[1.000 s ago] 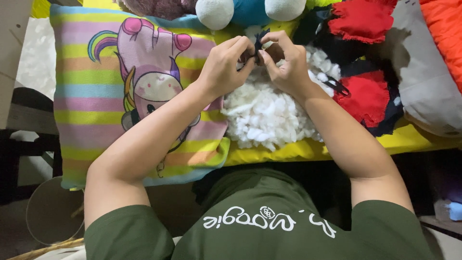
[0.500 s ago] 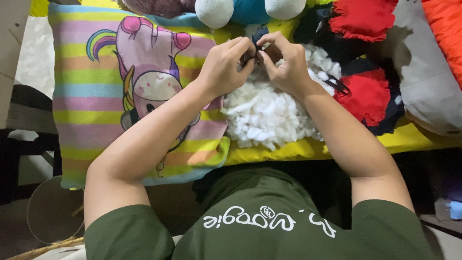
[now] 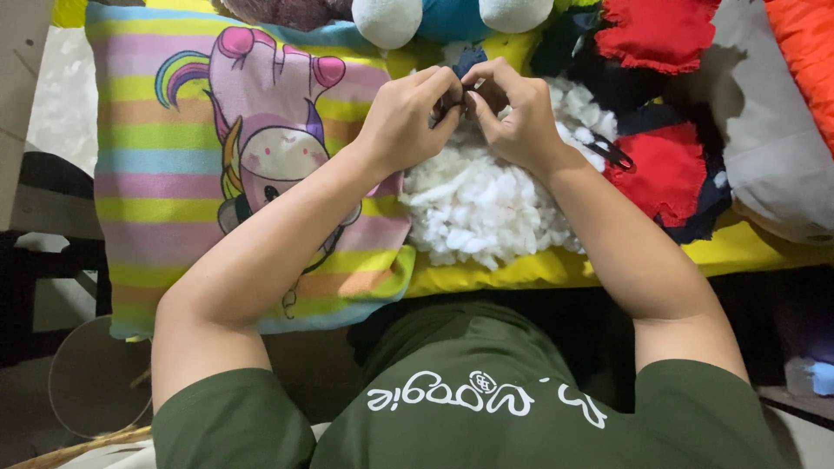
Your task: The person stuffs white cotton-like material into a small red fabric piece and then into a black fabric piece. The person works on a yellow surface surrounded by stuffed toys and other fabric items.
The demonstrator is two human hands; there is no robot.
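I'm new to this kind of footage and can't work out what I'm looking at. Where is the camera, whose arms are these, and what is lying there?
There is no machine here. The one picture comes from a camera worn on a person's head, looking down, so the two bare arms reaching away from you are that person's own, and the green shirt at the bottom is theirs too.

The left hand and right hand meet fingertip to fingertip, pinching a small dark piece too hidden to identify.

Beneath them lies a heap of white stuffing on a yellow surface. To the left is a striped cushion with a cartoon unicorn. To the right lie red and dark fabric scraps and what look like scissors. A plush toy sits at the top edge.
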